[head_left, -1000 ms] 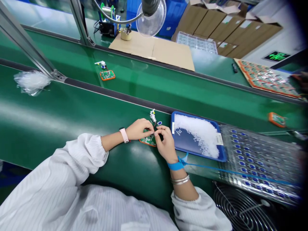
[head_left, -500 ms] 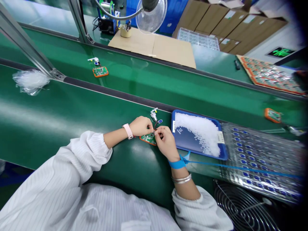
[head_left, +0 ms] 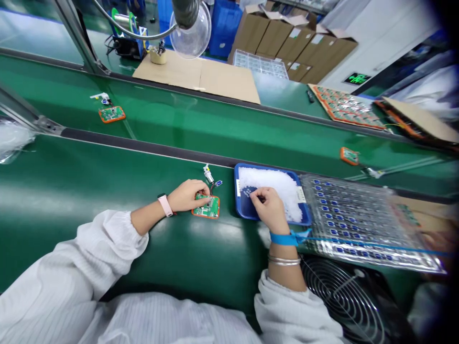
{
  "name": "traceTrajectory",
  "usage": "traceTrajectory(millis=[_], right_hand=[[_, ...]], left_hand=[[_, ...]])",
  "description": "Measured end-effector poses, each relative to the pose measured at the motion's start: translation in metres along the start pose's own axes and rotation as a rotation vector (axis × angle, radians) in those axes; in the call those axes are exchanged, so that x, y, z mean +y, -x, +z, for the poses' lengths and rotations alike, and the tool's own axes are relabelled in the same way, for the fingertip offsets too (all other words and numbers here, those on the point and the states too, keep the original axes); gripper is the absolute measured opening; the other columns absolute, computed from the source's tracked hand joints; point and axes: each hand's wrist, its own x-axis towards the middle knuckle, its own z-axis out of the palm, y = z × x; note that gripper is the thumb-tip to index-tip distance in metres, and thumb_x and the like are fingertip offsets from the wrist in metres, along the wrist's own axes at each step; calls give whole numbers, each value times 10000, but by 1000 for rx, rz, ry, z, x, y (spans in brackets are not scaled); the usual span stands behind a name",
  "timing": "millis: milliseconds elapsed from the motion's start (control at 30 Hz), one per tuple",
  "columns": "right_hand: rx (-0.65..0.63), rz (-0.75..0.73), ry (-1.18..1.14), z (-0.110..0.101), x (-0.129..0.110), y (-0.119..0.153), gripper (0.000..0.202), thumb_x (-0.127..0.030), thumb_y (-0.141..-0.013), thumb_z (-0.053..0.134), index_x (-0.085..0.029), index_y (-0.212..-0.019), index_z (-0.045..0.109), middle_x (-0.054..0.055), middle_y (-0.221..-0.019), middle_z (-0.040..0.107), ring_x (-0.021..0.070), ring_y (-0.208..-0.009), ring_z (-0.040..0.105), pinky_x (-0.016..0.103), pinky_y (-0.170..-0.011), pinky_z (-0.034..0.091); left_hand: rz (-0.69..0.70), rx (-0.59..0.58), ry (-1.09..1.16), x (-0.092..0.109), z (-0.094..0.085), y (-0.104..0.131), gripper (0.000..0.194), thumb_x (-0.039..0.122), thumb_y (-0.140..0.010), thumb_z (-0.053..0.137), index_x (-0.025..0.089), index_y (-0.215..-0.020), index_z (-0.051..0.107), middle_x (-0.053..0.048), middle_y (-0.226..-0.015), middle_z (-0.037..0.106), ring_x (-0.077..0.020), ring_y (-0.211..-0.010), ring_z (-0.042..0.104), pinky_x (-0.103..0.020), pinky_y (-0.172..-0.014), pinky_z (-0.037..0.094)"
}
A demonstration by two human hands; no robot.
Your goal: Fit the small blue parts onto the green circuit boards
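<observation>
My left hand [head_left: 189, 195] holds the left side of a green circuit board [head_left: 211, 208] with an orange edge, its thumb lying across the board and its fingers curled at the top. Wires run from the board to a white plastic part [head_left: 207, 174] and a small blue component [head_left: 218, 183] behind it. Over a blue tray [head_left: 247, 210], my right hand [head_left: 268, 203] has thumb and index finger pinched together. Anything between those fingertips is too small to make out. Small white plastic pieces [head_left: 267, 177] are heaped in the tray, a few lying loose near the fingertips.
Right of the tray lies a clear plastic sheet of blue components [head_left: 335, 217], with a black fan [head_left: 344, 296] below. More orange-edged boards [head_left: 112, 114] sit on the green strip beyond the dark rail. A metal post [head_left: 25, 112] stands left; a magnifier lamp [head_left: 191, 33] hangs above.
My right hand has left the circuit board and moved right, over the blue tray. My left hand stays at the board, which now shows more fully. The view has shifted to the right.
</observation>
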Motion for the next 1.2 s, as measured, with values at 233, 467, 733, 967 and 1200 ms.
traceTrajectory(millis=[233,467,733,967,1200], right_hand=[[-55,-71,20,3,2,1,128,-257,-760,510,-198,-654,551,65,-771,534,225,-783,515,416,-762,424],[65,-155,-113,9,-52,8,117,-265,-817,473,-207,-735,533,96,-924,526,238,-925,518,425,-836,422],[-39,-162,-354,55,-97,27,134,-264,-837,455,-210,-741,530,82,-942,526,222,-949,523,408,-854,422],[-114,-160,-356,61,-85,26,130,-262,-830,469,-205,-734,537,81,-935,525,217,-938,522,404,-846,428],[-120,-114,-350,68,-80,22,130,-227,-789,473,-203,-669,516,77,-875,515,207,-855,527,377,-762,457]], left_hand=[[7,-3,46,-4,1,-1,115,279,-803,566,178,-849,600,-22,-863,668,-153,-788,596,-274,-747,430],[-16,86,206,4,0,-2,121,222,-819,551,156,-791,649,-46,-836,675,-153,-796,607,-264,-738,454],[-73,93,248,11,3,-1,114,219,-810,579,164,-769,671,-39,-821,687,-152,-795,617,-271,-769,468],[-66,64,84,7,7,-1,77,186,-768,621,166,-711,668,-43,-886,686,-167,-858,614,-298,-839,450],[-186,-1,25,10,6,-8,100,155,-751,578,160,-687,655,-22,-807,684,-157,-772,623,-256,-745,463]])
